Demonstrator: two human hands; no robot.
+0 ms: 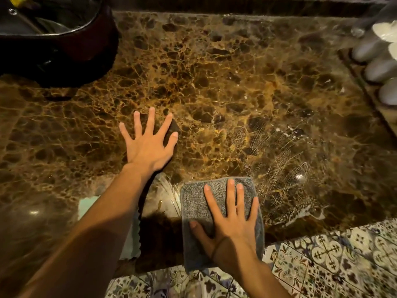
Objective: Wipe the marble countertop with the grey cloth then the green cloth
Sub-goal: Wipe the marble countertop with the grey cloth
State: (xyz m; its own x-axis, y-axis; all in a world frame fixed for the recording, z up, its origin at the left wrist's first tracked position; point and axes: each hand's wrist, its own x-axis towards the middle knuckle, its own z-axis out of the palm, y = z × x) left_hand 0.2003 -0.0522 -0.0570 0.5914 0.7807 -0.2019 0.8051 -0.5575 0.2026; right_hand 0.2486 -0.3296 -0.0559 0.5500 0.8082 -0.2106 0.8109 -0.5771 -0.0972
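A brown veined marble countertop [225, 78] fills the view. My right hand [229, 220] lies flat, fingers spread, on a folded grey cloth [193, 203] at the counter's front edge; the cloth's near end hangs over the edge. Wet streaks show to the right of the cloth. My left hand [148, 140] rests palm down with fingers spread on bare marble, further in and to the left, holding nothing. A pale green cloth [131, 239] lies under my left forearm, mostly hidden by it.
A dark round appliance [64, 39] with a glass lid stands at the back left. White rounded objects [378, 67] sit on a wooden tray along the right edge. Patterned floor tiles [322, 265] show below the counter's front edge.
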